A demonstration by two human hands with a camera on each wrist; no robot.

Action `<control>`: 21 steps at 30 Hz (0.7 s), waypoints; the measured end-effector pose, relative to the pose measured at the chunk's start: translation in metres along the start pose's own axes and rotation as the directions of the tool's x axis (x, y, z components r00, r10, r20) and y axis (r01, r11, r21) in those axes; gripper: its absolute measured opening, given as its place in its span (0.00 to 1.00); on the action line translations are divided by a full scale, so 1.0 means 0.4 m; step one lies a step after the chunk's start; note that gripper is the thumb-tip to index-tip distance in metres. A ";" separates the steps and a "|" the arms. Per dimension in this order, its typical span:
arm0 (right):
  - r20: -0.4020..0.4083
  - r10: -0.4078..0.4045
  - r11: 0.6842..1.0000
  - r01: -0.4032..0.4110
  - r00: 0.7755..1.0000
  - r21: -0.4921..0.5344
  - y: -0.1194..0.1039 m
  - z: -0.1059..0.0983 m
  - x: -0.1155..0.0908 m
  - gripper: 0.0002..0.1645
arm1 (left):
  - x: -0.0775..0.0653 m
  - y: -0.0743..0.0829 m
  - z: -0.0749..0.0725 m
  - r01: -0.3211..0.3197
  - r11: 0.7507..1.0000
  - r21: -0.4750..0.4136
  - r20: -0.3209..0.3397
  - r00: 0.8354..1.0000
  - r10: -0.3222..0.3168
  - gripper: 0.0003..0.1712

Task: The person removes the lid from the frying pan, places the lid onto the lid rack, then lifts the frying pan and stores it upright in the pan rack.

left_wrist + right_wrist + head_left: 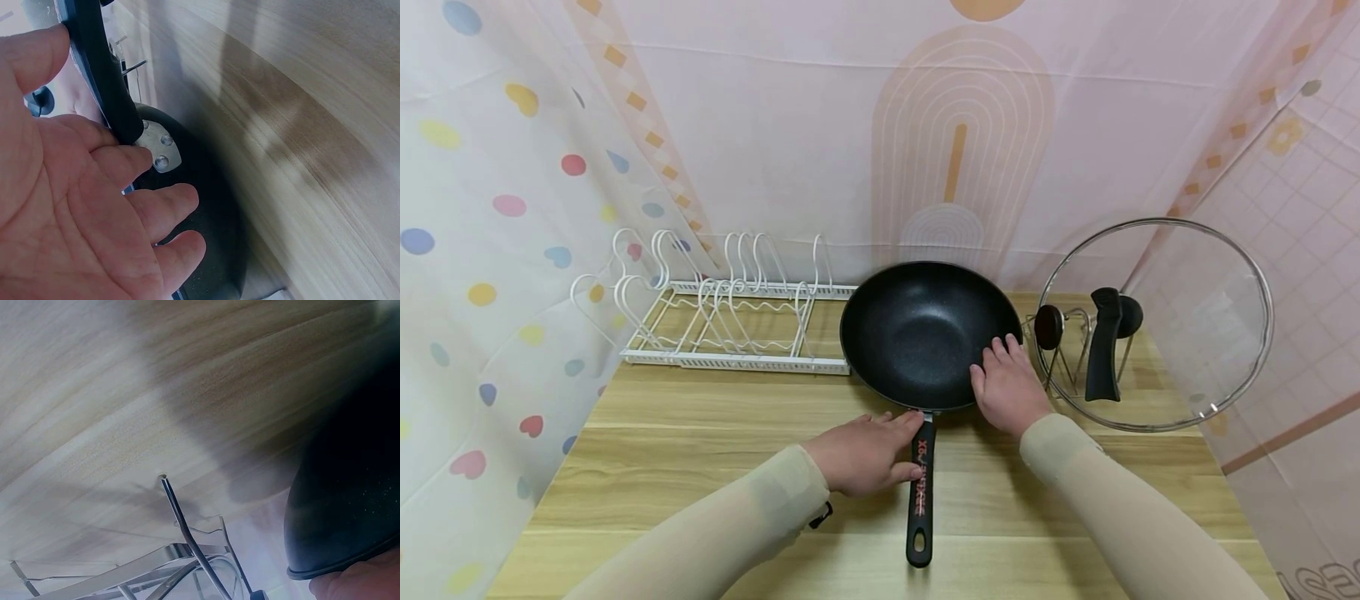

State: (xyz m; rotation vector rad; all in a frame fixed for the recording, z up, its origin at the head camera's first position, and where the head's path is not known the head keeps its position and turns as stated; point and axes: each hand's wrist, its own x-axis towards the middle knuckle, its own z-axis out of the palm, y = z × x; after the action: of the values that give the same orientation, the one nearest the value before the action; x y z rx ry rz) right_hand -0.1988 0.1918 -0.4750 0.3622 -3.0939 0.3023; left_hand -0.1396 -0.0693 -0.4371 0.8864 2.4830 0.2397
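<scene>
A black wok point(925, 333) sits on the wooden table point(737, 483), its long black handle point(921, 504) with red lettering pointing toward me. My left hand point(867, 454) lies along the handle's left side, fingers extended near the joint and thumb touching the grip. In the left wrist view, the open palm point(81, 206) faces the handle point(103, 75) and the riveted metal bracket point(164, 147). At the wok's right rim, my right hand point(1009, 387) rests with fingers spread over the edge. Fingertips point(362, 584) show just under the rim in the right wrist view.
A white wire dish rack point(763, 363) stands left of the wok. On the right, a glass lid point(1206, 333) with a black handle point(1103, 350) leans upright in a metal stand point(1075, 371). Patterned curtains point(790, 150) enclose the back and sides.
</scene>
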 end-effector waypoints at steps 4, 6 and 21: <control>-0.005 0.001 1.000 -0.001 1.000 0.007 0.001 -0.001 0.001 0.37 | 0.002 0.002 -0.001 0.001 1.000 -0.002 -0.003 1.000 -0.001 0.46; -0.012 0.002 1.000 -0.002 1.000 0.008 0.003 0.000 0.002 0.37 | 0.004 0.002 -0.001 0.001 1.000 -0.005 -0.003 1.000 -0.001 0.46; -0.054 0.002 1.000 -0.002 0.999 -0.009 0.013 0.007 0.004 0.35 | 0.017 0.013 0.001 0.008 1.000 0.001 -0.014 1.000 -0.008 0.46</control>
State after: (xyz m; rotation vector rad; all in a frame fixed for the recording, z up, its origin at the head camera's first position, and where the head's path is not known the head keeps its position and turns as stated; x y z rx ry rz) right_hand -0.2015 0.1958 -0.4787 0.3446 -3.0417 0.2927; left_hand -0.1412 -0.0610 -0.4384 0.8781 2.4989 0.2432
